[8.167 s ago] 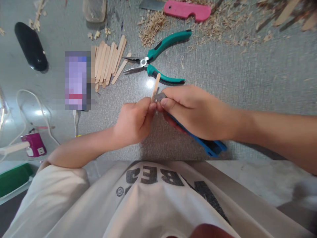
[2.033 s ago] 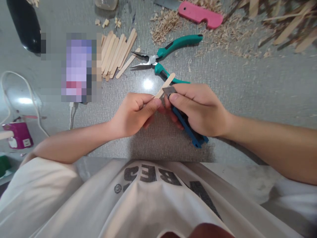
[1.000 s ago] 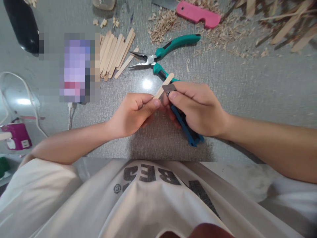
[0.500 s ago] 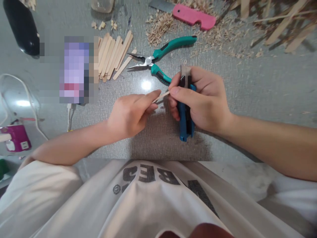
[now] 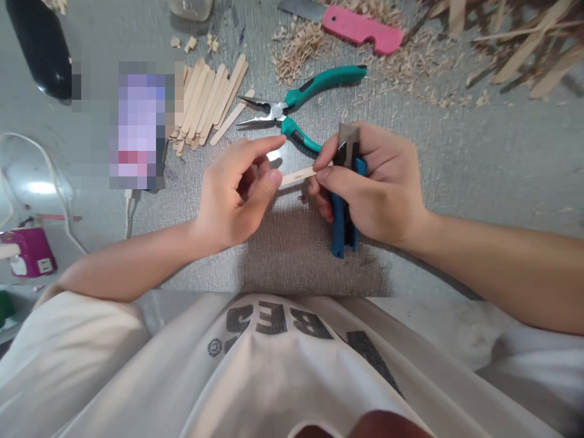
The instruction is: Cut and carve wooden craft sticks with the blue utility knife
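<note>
My right hand [image 5: 378,176] is closed around a blue-handled cutter [image 5: 338,225], whose wide grey metal head points away from me. Between its thumb and forefinger it also pinches a wooden craft stick [image 5: 298,176], which has a small dark mark on its face. My left hand [image 5: 239,188] is at the stick's other end, its thumb tip at or against it. The left forefinger stretches out apart from the thumb; the other left fingers curl partly out of sight. Just beyond both hands, green-handled needle-nose pliers [image 5: 277,112] lie spread on the table.
A pile of craft sticks [image 5: 205,100] lies left of the pliers. Behind are a pink-handled folding saw [image 5: 362,29] and wood shavings [image 5: 301,52]; more sticks [image 5: 524,48] fill the far right. A blurred-out phone [image 5: 139,128], cable [image 5: 130,213] and purple power adapter [image 5: 34,252] sit left.
My left hand has turned and its fingers have spread, with the thumb now at the stick's end. More of the stick's flat face shows. My right hand keeps its hold.
</note>
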The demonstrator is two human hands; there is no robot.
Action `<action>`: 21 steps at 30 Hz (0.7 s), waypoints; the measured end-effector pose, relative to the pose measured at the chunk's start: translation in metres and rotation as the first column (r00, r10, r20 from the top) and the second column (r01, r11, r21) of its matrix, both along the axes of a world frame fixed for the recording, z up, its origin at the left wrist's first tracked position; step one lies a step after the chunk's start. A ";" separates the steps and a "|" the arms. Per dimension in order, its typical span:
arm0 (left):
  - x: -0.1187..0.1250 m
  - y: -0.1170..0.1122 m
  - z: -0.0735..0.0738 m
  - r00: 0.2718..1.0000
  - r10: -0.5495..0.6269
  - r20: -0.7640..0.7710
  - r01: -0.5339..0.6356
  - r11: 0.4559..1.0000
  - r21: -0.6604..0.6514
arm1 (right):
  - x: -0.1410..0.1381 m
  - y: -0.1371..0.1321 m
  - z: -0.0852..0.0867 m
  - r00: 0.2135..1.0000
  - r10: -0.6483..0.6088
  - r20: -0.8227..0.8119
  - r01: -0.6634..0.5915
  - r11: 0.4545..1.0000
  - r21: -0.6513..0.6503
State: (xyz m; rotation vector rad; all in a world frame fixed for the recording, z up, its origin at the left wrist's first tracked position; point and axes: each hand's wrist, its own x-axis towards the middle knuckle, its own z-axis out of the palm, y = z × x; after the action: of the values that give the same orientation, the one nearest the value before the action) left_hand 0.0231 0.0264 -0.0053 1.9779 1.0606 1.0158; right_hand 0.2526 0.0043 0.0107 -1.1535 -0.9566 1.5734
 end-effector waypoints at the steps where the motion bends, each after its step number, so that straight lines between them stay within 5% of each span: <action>1: 0.000 0.000 0.000 1.000 -0.014 -0.022 0.014 1.000 -0.002 | 0.000 0.000 0.000 1.000 0.005 -0.001 -0.005 1.000 0.004; 10: -0.001 -0.003 0.008 0.985 -0.065 -0.159 0.096 0.975 0.202 | 0.004 0.003 -0.002 0.991 0.049 -0.125 -0.050 0.999 0.002; 12: 0.002 -0.005 0.009 0.990 -0.052 -0.128 0.051 0.999 -0.017 | 0.006 0.003 -0.002 0.987 0.051 -0.152 -0.048 0.999 0.021; 15: 0.008 -0.004 0.009 0.999 0.043 0.017 -0.037 0.963 -0.268 | 0.007 0.001 -0.002 0.989 0.017 -0.147 -0.008 0.998 0.057; 21: 0.013 -0.005 0.009 0.985 0.115 0.127 -0.053 0.910 -0.412 | 0.006 -0.006 -0.002 0.971 0.238 -0.037 -0.239 0.970 -0.039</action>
State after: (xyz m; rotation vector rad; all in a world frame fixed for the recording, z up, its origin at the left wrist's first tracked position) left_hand 0.0358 0.0210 0.0037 1.5080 1.1743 0.8848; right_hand 0.2590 -0.0019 0.0084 -1.0699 -1.0764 1.8068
